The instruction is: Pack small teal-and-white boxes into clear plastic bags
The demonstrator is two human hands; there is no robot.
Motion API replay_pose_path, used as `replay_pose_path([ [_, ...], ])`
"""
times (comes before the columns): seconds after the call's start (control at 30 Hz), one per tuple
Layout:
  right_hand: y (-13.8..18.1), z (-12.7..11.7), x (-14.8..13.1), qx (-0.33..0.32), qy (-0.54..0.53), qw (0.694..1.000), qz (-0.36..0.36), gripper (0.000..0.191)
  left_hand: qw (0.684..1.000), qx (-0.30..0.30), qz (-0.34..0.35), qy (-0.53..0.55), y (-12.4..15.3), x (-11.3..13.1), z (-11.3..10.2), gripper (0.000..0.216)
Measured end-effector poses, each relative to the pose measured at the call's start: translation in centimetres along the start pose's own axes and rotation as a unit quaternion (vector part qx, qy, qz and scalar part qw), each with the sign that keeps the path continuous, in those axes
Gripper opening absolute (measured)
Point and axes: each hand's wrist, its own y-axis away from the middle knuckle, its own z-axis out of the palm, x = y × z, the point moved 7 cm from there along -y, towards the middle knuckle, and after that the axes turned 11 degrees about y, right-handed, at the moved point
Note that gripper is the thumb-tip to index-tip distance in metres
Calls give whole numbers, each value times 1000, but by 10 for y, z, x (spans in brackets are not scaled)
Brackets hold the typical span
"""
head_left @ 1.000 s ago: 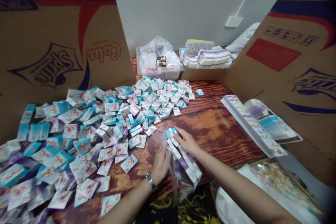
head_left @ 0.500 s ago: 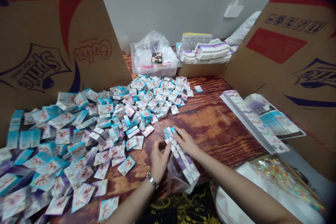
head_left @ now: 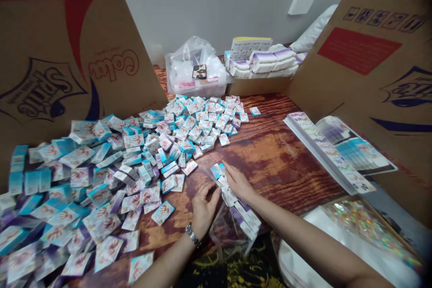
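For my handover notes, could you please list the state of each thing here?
Clear bag: open, holding a row of boxes.
Left hand: pinching the bag's mouth.
Right hand: flat on the row of boxes.
Loose boxes: heaped on the table.

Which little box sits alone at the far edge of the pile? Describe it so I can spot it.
Start at the clear plastic tub at the table's far end. Just right of the pile's far edge, on bare wood, lies a single teal box, apart from every other.
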Motion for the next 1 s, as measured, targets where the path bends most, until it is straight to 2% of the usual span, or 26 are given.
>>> replay_pose_path([
  [0.23,5,4,11,-95,-33,993,57,57,996,-66,-34,-41,11,3,10,34],
  [0.3,4,5,16,-98,-71,992,46,54,997,-53,-34,-50,11,4,10,32],
  [0.43,0,1,18,-60,-114,992,-4,49,995,16,-73,-64,4,-10,3,33],
  [0.53,-2,-3,11,-70,-109,991,-32,45,996,12,-85,-22,-4,-22,2,35],
  [0.57,-2,-4,8,-82,-111,990,-42,43,996,9,-84,6,-7,-24,0,39],
  [0.63,-2,-5,2,-107,-115,986,-63,40,997,19,-67,26,-16,-23,-8,61],
  [0.7,-2,-7,-3,-120,-109,983,-85,39,999,11,-22,-39,-28,-12,-19,89],
  [0.73,-3,-7,-6,-123,-95,983,-98,37,996,-17,9,-90,-36,-4,-22,100],
  [0.8,-4,-6,-10,-120,-59,983,-122,32,976,-137,73,-150,-48,11,-17,111],
  [0.9,-5,-3,-13,-130,-70,981,-127,27,923,-334,127,-141,-54,29,-3,107],
  [0.93,-5,-3,-14,-137,-89,979,-122,28,910,-374,126,-124,-54,32,1,103],
  [1.0,-3,-5,-15,-145,-103,977,-118,30,902,-408,108,-88,-54,35,4,94],
])
